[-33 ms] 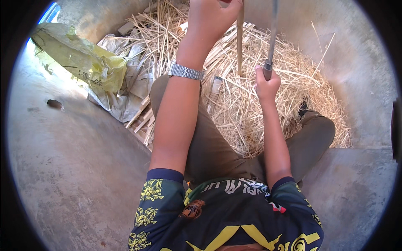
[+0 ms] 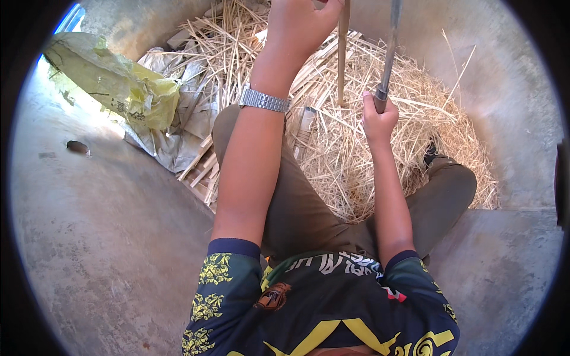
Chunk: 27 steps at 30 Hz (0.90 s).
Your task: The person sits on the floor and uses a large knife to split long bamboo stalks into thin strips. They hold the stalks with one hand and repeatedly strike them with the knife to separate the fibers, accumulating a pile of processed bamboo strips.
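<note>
My right hand (image 2: 380, 121) is closed round the short handle of a long knife (image 2: 391, 47). Its narrow grey blade points up and runs out of the picture at the top. At the upper edge, my left hand (image 2: 304, 21) is closed, its fingertips partly cut off by the frame. From it a slender wooden or bamboo stick (image 2: 342, 56) hangs down, the lower end tapering over the shavings. The blade stands to the right of the stick, with a gap between them in the visible part. A bit of red shows by my left fingers.
A heap of pale shavings (image 2: 350, 166) lies before and between my bent legs (image 2: 309, 202). Split strips (image 2: 205, 172) lie at its left, beside a crumpled yellowish sack (image 2: 133, 89). A curved grey concrete wall (image 2: 510, 95) rises round the heap. A small dark hole (image 2: 78, 147) shows at left.
The knife's blade has tilted slightly to the right at its upper end. My hands and the stick have hardly moved.
</note>
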Each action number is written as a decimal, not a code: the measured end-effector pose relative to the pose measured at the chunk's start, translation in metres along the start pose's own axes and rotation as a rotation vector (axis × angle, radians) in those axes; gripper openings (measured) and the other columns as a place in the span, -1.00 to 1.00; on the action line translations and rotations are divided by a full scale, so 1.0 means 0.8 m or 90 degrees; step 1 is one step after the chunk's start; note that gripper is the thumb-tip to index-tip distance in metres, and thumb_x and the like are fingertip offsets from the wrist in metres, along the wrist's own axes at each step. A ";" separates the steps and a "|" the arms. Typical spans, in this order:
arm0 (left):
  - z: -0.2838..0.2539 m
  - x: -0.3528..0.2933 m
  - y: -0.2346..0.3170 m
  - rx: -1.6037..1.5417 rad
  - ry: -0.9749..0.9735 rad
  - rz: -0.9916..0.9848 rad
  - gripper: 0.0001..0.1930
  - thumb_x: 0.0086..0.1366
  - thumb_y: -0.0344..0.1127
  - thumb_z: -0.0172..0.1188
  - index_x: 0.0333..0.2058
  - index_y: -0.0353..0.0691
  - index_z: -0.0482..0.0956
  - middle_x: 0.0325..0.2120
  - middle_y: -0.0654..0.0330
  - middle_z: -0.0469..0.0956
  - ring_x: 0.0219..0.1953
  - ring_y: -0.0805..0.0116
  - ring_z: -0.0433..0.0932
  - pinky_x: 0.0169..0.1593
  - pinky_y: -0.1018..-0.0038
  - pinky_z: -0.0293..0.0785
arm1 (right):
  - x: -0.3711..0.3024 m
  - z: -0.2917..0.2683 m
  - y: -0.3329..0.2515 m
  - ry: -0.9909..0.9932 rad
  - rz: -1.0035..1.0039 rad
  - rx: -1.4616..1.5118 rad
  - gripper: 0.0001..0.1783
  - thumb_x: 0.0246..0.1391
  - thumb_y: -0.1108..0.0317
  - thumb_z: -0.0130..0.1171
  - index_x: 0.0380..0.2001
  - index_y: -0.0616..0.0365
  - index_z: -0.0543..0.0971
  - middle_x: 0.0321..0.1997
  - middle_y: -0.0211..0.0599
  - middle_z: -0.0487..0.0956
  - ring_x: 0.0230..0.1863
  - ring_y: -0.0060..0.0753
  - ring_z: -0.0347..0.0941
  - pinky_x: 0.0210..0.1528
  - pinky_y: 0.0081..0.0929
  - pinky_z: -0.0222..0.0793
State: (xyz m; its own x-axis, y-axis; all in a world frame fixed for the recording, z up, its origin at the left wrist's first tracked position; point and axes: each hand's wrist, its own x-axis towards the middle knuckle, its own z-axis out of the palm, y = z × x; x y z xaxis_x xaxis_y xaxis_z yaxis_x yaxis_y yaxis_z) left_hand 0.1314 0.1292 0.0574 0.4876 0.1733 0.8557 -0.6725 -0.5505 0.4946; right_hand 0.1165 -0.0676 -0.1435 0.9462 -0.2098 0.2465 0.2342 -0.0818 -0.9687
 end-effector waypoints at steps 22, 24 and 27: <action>0.002 0.000 -0.017 0.122 0.082 0.046 -0.87 0.23 -0.41 0.30 -0.38 -0.36 0.58 -0.52 -0.05 0.62 -0.47 0.04 0.66 -0.37 0.27 0.53 | -0.053 -0.027 0.161 -0.025 0.561 -0.009 -0.84 0.08 0.43 0.18 -0.54 0.07 0.43 -0.76 -0.63 0.24 -0.80 -0.70 0.12 -0.75 -0.55 0.07; 0.003 0.000 -0.014 0.099 0.111 0.076 -0.89 0.23 -0.43 0.30 -0.39 -0.36 0.58 -0.53 -0.03 0.61 -0.48 0.09 0.65 -0.39 0.30 0.52 | -0.034 -0.020 0.126 0.012 0.449 -0.061 -0.86 0.06 0.42 0.19 -0.52 0.09 0.45 -0.75 -0.59 0.26 -0.79 -0.69 0.15 -0.74 -0.56 0.07; -0.006 0.006 0.012 0.086 0.149 0.124 -0.91 0.22 -0.50 0.28 -0.42 -0.37 0.55 -0.54 0.04 0.59 -0.52 0.24 0.61 -0.42 0.41 0.50 | -0.011 -0.015 0.064 -0.028 0.338 0.008 -0.83 0.08 0.39 0.24 -0.51 0.10 0.45 -0.74 -0.54 0.32 -0.79 -0.67 0.19 -0.73 -0.57 0.09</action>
State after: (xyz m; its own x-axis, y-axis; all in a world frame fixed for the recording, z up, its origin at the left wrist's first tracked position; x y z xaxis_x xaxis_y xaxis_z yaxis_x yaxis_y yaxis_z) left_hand 0.1250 0.1286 0.0671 0.2060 0.2283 0.9515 -0.6528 -0.6924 0.3074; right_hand 0.1178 -0.0815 -0.1949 0.9436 -0.1786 -0.2787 -0.2767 0.0362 -0.9603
